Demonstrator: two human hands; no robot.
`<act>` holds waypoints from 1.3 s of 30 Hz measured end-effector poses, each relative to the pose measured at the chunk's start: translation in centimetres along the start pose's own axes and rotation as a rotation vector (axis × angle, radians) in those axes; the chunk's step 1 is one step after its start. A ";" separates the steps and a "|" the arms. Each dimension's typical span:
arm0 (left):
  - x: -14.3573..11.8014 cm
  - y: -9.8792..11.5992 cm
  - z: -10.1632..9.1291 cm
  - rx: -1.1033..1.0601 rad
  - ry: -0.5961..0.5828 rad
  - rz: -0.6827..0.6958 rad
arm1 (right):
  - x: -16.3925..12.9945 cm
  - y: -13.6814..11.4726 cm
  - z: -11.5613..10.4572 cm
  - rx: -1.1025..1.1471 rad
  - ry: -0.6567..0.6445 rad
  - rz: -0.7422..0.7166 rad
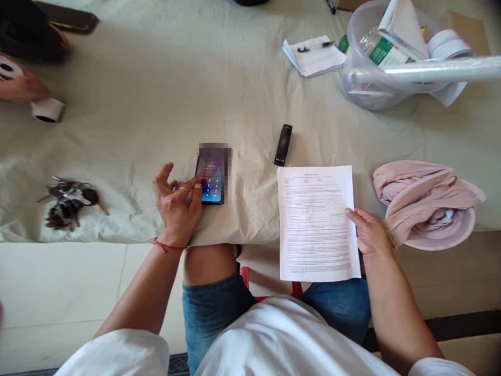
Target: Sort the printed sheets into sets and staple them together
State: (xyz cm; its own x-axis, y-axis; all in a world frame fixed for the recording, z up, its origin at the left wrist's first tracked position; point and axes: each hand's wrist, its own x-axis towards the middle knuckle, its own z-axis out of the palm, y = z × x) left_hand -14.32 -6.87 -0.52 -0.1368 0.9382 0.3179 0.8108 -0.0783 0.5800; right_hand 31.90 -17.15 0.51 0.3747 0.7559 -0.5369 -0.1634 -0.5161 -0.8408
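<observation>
A smartphone [213,180] lies on the cloth-covered table, its lit screen showing a keypad. My left hand [178,201] reaches over its left edge, index finger and thumb at the screen and the other fingers spread; it grips nothing. In my right hand [368,230] is a printed sheet of paper [317,224], pinched at its right edge with the thumb on top. The sheet extends past the table's front edge, above my lap. Just beyond the sheet's top edge lies a black stapler [283,144].
Right of the sheet sits a bowl [450,237] with pink cloth [418,193]. A clear plastic tub [364,89] of supplies stands back right, beside a notepad [315,57] with a pen. Keys [70,201] lie left. Another person's hand [27,86] holds a white roll at far left.
</observation>
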 end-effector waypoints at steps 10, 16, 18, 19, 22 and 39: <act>0.0 -0.1 0.1 -0.014 0.001 0.015 | 0.1 0.1 -0.1 -0.028 -0.018 -0.018; 0.1 0.0 0.0 0.020 -0.015 0.020 | 0.1 0.1 0.0 0.001 -0.002 -0.010; 0.0 0.0 0.0 0.023 -0.030 0.019 | 0.1 0.0 0.1 -0.005 -0.002 -0.009; 0.0 0.0 -0.1 0.021 -0.028 0.017 | 0.1 0.0 0.0 -0.009 -0.004 -0.007; 0.0 0.1 -0.1 0.013 -0.016 0.012 | 0.1 0.0 -0.1 -0.004 -0.005 0.010; 0.0 -0.9 0.4 -0.054 0.033 0.027 | -0.2 -0.3 0.1 0.038 -0.009 0.021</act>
State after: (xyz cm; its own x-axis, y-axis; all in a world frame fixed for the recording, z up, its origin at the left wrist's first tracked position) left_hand -14.82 -6.69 -1.32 -0.1346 0.9239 0.3581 0.7827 -0.1225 0.6102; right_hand 31.76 -17.04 0.86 0.3625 0.7488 -0.5548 -0.2061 -0.5162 -0.8313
